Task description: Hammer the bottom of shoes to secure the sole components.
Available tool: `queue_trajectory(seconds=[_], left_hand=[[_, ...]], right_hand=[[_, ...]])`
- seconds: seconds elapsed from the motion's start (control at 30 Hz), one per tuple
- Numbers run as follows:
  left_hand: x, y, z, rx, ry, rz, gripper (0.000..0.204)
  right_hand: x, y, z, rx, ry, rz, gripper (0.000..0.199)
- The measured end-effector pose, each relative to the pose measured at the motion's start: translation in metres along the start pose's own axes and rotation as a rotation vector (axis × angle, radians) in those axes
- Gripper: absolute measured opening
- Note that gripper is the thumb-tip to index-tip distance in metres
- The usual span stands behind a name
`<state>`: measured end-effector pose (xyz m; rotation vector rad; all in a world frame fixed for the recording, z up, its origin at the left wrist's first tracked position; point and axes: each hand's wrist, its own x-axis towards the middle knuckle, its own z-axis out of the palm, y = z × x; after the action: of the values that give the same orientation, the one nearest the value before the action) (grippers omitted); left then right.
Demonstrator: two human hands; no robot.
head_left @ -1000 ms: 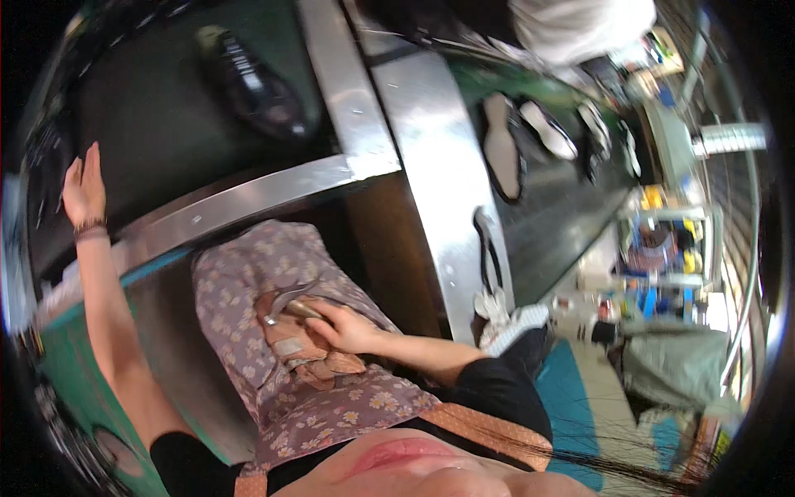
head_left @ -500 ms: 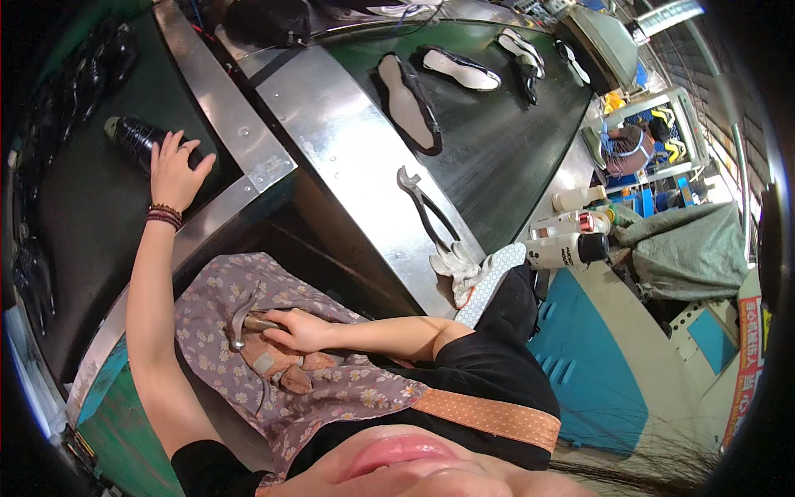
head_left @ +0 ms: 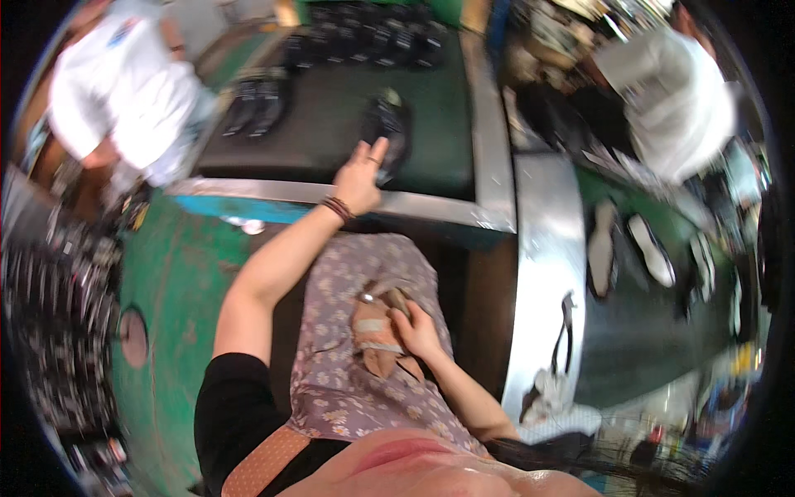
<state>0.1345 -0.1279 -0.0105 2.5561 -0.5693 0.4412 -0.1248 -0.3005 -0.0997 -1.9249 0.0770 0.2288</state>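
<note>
My left hand (head_left: 358, 184) reaches over the near edge of a dark belt, its fingers stretched out against the near end of a black shoe (head_left: 392, 120). The shoe lies on the belt; motion blurs its outline. In my lap, my right hand (head_left: 419, 331) is closed round the short handle of a hammer (head_left: 396, 300), whose shiny metal head shows beside it. Beneath the hammer is a tan cloth piece (head_left: 379, 338) with a pale patch, lying on the flowered apron (head_left: 348, 398).
Rows of black shoes (head_left: 364, 37) stand on the belt's far part, with a pair (head_left: 258, 106) at left. On the right, pincers (head_left: 565, 331) and a whitish glove (head_left: 546, 396) lie on a metal ledge (head_left: 546, 224). Pale-soled shoes (head_left: 652, 251) lie beyond. Two people in white work nearby.
The view has swung left, so the belt with black shoes is now straight ahead. My left hand is still at the shoe, fingers less spread. The hammer stays in my right hand.
</note>
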Motion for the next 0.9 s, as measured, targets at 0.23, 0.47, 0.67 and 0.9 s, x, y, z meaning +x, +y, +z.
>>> queue_trajectory(seconds=[0.23,0.47,0.67,0.9], left_hand=[[-0.052,-0.026,-0.071,-1.721,-0.406,-0.836,0.046],[-0.143,-0.008,-0.103,-1.755,-0.255,-0.436,0.06],[-0.2,-0.012,-0.051,-1.898,0.086,-0.408,0.052],[-0.2,0.009,-0.045,-1.761,-0.115,-0.464,0.092]], right_hand=[[0.015,0.022,0.0,0.177,-0.134,0.139,0.031],[0.014,0.052,0.016,0.039,-0.023,-0.073,0.02],[0.01,0.014,0.007,0.028,-0.075,0.066,0.032],[0.02,0.032,0.011,-0.032,-0.067,0.063,0.039]])
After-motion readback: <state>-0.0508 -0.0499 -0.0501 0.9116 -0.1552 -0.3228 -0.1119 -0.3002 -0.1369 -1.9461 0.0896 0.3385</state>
